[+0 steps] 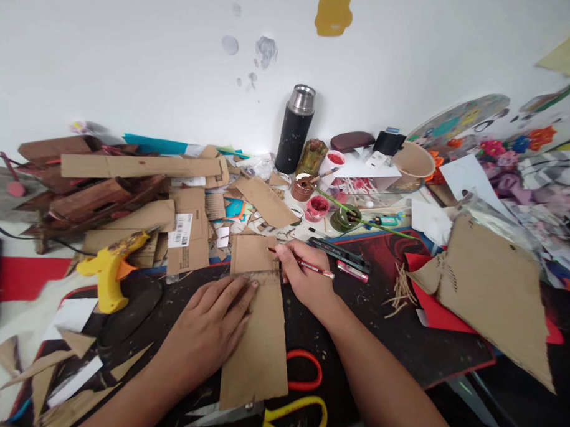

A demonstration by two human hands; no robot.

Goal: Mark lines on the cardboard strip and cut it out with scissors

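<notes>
A long piece of cardboard (pixel 259 357) lies on the dark mat in front of me. Across it rests a clear ruler (pixel 268 277), partly under my left hand (pixel 223 315), which lies flat with its fingers stretched over ruler and cardboard. In my right hand (pixel 308 272) is a red pencil (pixel 310 266), pinched between thumb and fingers, its tip over the cardboard's upper right. Scissors (pixel 305 370) with one red and one yellow handle loop lie partly beneath the cardboard's near end.
A yellow glue gun (pixel 112 269) lies on the left near cardboard scraps (pixel 52 371). Behind stand a black thermos (pixel 294 129) and open paint jars (pixel 317 207). A black box cutter (pixel 340 254) lies right of my right hand. A large cardboard sheet (pixel 496 287) sits farther right.
</notes>
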